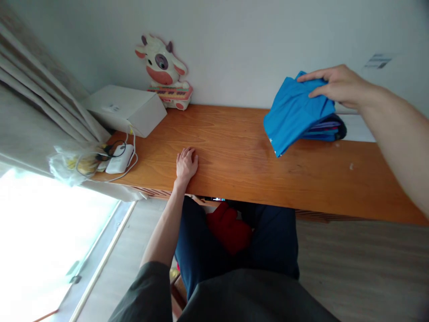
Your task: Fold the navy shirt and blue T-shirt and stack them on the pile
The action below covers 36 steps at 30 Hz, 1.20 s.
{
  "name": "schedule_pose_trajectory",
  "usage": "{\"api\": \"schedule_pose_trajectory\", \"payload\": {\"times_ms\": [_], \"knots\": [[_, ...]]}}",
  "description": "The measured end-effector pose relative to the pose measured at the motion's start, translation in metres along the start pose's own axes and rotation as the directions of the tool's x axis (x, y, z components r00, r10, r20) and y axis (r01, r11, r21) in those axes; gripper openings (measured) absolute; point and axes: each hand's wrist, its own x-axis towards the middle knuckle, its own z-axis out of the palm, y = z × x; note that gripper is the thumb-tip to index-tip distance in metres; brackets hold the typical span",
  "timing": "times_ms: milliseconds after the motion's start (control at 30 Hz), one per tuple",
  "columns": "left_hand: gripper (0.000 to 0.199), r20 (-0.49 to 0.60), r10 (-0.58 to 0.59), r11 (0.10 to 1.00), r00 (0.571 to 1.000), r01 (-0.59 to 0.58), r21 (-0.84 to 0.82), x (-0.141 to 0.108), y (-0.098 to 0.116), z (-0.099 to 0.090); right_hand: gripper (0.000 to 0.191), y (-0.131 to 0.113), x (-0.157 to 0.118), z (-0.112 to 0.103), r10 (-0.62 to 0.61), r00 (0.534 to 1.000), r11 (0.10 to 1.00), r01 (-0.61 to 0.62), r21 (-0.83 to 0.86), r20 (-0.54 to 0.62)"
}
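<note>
A blue folded cloth (pixel 295 109) with small white stars at its lower corner hangs tilted from my right hand (pixel 335 85), whose fingers and thumb grip its upper right part. Behind and below it, a stack of folded dark, purple and blue cloth (pixel 326 129) lies at the back of the wooden table (pixel 228 152). My left hand (pixel 187 164) rests on the tabletop near the front edge, left of centre, with its fingers curled in and nothing visible in them.
At the back left stand a white box (pixel 129 107) and a cow-shaped toy keyboard (pixel 166 74). A white power strip (pixel 119 158) with cables and a clear plastic bag (pixel 77 164) lie at the left end. A curtain (pixel 43 103) hangs beside them.
</note>
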Motion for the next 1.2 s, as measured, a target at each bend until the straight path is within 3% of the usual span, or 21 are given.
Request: {"api": "schedule_pose_trajectory", "payload": {"times_ms": [167, 267, 333, 467, 600, 767, 867, 967, 1067, 1200], "knots": [[0.052, -0.011, 0.016, 1.0, 1.0, -0.016, -0.001, 0.001, -0.007, 0.005, 0.065, -0.01, 0.072, -0.023, 0.038, 0.996, 0.993, -0.029, 0.111, -0.084], [0.053, -0.024, 0.027, 1.0, 0.999, -0.027, 0.007, 0.002, -0.011, 0.008, 0.06, 0.011, 0.107, -0.037, 0.068, 0.988, 0.983, -0.042, 0.176, -0.142], [0.053, -0.028, 0.026, 1.0, 0.999, -0.025, 0.018, 0.002, -0.013, 0.009, 0.053, 0.034, 0.118, -0.043, 0.149, 0.975, 0.963, -0.105, 0.248, -0.166], [0.052, -0.026, 0.03, 0.999, 0.999, -0.029, 0.037, 0.003, -0.015, 0.01, 0.037, 0.089, 0.114, -0.043, 0.388, 0.88, 0.887, -0.276, 0.371, -0.273], [0.053, -0.032, 0.02, 0.999, 0.999, -0.019, 0.041, 0.006, -0.015, 0.009, 0.03, 0.121, 0.107, -0.029, 0.423, 0.828, 0.885, -0.291, 0.363, -0.367], [0.053, -0.04, 0.003, 0.999, 0.999, -0.001, 0.04, 0.006, -0.015, 0.009, 0.03, 0.103, 0.135, -0.024, 0.377, 0.855, 0.909, -0.269, 0.318, -0.357], [0.052, -0.034, 0.005, 0.999, 0.999, -0.004, 0.042, 0.006, -0.016, 0.008, 0.036, 0.083, 0.163, -0.034, 0.335, 0.891, 0.923, -0.246, 0.296, -0.306], [0.051, -0.032, 0.007, 0.999, 0.999, -0.005, 0.044, 0.006, -0.016, 0.008, 0.044, 0.08, 0.179, -0.046, 0.284, 0.911, 0.938, -0.198, 0.286, -0.298], [0.051, -0.035, -0.003, 0.999, 0.999, 0.004, 0.038, 0.006, -0.016, 0.008, 0.044, 0.097, 0.173, -0.052, 0.32, 0.889, 0.941, -0.259, 0.219, -0.326], [0.048, -0.041, -0.018, 0.999, 0.999, 0.019, 0.032, 0.006, -0.012, 0.006, 0.027, 0.133, 0.133, -0.049, 0.435, 0.832, 0.895, -0.44, 0.069, -0.344]]}}
